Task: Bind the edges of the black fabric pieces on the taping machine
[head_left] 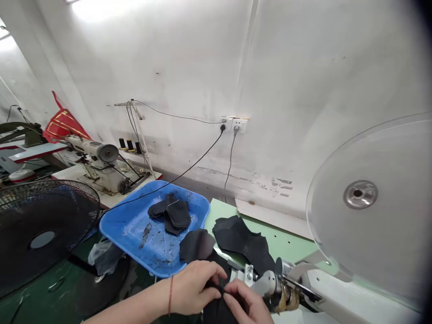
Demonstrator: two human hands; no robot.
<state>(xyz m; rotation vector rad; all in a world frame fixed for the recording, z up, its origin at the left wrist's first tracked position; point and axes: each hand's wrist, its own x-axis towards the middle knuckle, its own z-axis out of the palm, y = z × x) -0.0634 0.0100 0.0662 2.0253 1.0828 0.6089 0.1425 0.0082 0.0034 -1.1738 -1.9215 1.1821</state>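
My left hand (194, 288) and my right hand (248, 303) meet at the bottom centre, both pinching a black cut piece of material (219, 303) just in front of a small metal machine head (276, 288). A red cord circles my left wrist. More black pieces (241, 240) lie on the green table (290, 240) behind my hands. A blue plastic tray (135, 225) to the left holds a small stack of black pieces (173, 213).
A large clear disc (374, 202) with a metal hub stands at the right. A black fan (40, 234) sits at the left edge, with a sewing machine (101, 164) and thread spools behind it. Cables run to wall sockets (234, 123).
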